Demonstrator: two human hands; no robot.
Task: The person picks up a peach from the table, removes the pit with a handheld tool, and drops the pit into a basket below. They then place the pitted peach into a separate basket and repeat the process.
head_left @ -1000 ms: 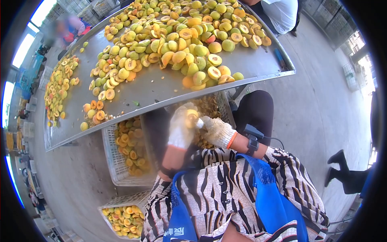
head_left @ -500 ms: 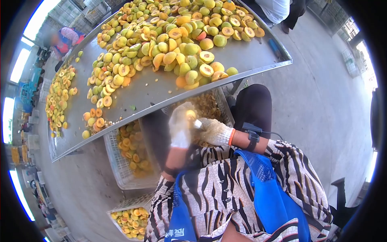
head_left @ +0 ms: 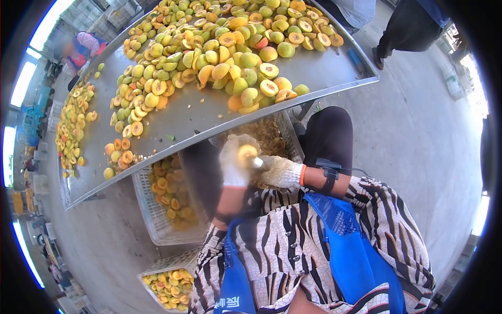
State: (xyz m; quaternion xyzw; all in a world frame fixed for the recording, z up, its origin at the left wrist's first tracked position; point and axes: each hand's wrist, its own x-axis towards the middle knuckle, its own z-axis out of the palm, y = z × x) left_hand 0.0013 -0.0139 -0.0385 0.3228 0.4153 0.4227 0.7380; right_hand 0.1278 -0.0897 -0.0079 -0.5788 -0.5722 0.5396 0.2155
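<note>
My left hand [head_left: 234, 166], in a soiled white knit glove and blurred by motion, is closed around a halved yellow peach [head_left: 247, 153]. Its cut face is turned up toward me. In my right hand [head_left: 283, 172], also gloved, is a small tool with a pale, shiny end [head_left: 257, 162]; most of it is hidden in the fist, so I cannot make out its kind. The tool's end is at the lower right edge of the peach half, and both hands are close together above my lap. Behind them stands a crate [head_left: 294, 137] holding brownish scraps.
A metal table [head_left: 209, 118] with a raised rim carries many peach halves [head_left: 230, 57]. A white crate [head_left: 149, 222] of peaches stands below it at left, another crate [head_left: 144, 280] nearer. One person [head_left: 83, 49] is at the far left; another in dark trousers [head_left: 413, 31] is beyond the right corner.
The peach half now shows more of its cut face in my left hand. My right hand has barely moved. The person in dark trousers beyond the table has moved right and shows more fully.
</note>
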